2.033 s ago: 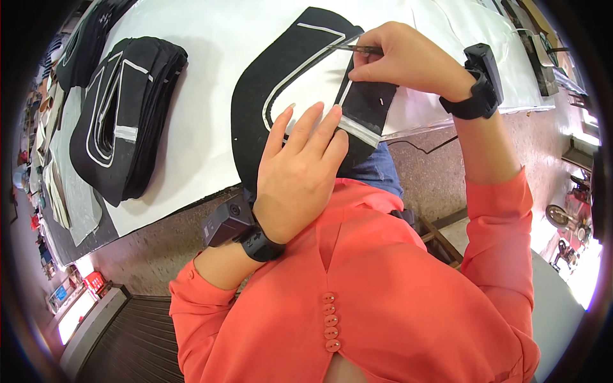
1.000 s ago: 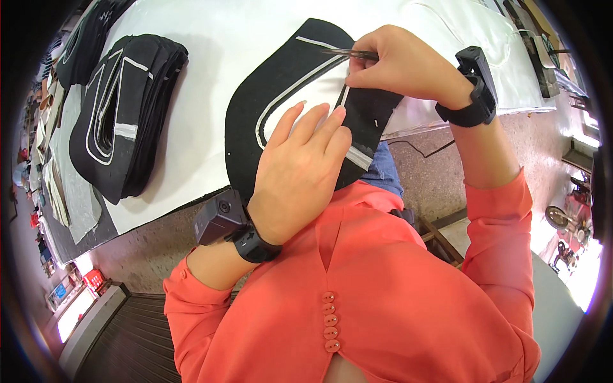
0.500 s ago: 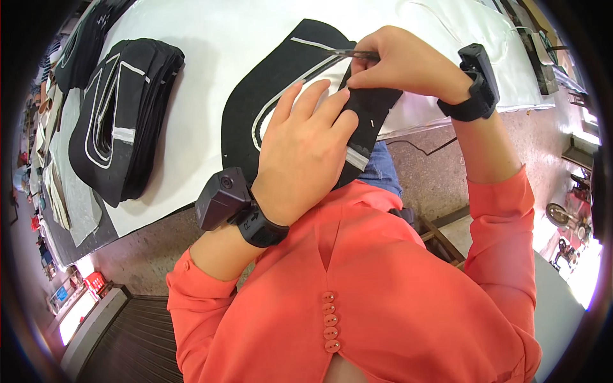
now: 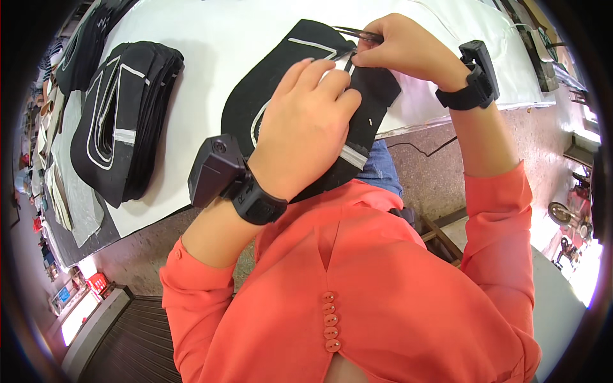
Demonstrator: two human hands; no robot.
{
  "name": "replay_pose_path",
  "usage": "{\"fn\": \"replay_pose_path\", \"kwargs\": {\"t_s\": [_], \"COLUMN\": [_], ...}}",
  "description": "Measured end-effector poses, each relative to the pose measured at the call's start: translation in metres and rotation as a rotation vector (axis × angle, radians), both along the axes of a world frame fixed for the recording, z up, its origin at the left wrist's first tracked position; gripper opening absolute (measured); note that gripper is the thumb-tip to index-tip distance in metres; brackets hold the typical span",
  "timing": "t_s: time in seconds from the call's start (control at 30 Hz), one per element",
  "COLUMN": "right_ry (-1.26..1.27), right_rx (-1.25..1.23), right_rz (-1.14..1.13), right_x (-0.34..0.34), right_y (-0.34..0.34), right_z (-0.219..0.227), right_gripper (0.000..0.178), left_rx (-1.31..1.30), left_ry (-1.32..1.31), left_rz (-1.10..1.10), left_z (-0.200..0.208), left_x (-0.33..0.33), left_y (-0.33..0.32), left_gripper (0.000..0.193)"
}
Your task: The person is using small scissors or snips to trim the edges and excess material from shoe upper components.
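A curved black fabric piece [image 4: 255,83] with white strips and a cut-out middle lies on the white-covered table in front of me. My left hand [image 4: 305,121] rests on it, palm down, with bent fingers over the cut-out. At the piece's far end, my right hand [image 4: 399,54] is closed around slender dark tweezers [image 4: 348,30], their prongs pointing left. Below the tweezers, its thumb and finger meet at a narrow black strip [image 4: 350,62] by the cut-out's edge. My left fingers partly hide the white outline.
A thick stack of similar black pieces [image 4: 131,121] stands to the left on the white table cover [image 4: 198,83]. Behind it are more black pieces [image 4: 86,45]. Clear plastic sheeting [image 4: 80,198] hangs at the left edge. A dark cable [image 4: 428,152] runs beyond the table's right-hand edge.
My right hand has risen slightly, lifting the tweezers off the white strip toward the piece's far end. My left hand has slid farther up the piece, its fingers more bent.
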State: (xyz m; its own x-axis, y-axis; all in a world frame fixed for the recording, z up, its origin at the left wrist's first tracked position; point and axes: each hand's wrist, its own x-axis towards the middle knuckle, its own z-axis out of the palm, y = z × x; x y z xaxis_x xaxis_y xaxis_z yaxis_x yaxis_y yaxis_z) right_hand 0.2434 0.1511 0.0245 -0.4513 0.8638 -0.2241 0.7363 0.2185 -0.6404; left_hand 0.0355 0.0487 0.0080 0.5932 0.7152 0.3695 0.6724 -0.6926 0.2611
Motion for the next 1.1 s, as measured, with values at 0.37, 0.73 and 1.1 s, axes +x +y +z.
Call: {"fn": "replay_pose_path", "kwargs": {"t_s": [0.37, 0.73, 1.1], "right_ry": [0.029, -0.243, -0.079], "right_rx": [0.614, 0.746, 0.385], "right_rz": [0.099, 0.335, -0.18], "right_x": [0.022, 0.032, 0.036], "right_y": [-0.046, -0.079, -0.121], "right_z": [-0.012, 0.009, 0.011], "right_gripper": [0.012, 0.027, 0.036], "left_rx": [-0.006, -0.026, 0.069], "left_ry": [-0.064, -0.037, 0.009], "left_rz": [-0.028, -0.034, 0.122], "left_z": [-0.005, -0.008, -0.012], "left_x": [-0.003, 0.001, 0.012], "left_y": [0.011, 0.012, -0.001], "left_gripper": [0.028, 0.035, 0.042]}}
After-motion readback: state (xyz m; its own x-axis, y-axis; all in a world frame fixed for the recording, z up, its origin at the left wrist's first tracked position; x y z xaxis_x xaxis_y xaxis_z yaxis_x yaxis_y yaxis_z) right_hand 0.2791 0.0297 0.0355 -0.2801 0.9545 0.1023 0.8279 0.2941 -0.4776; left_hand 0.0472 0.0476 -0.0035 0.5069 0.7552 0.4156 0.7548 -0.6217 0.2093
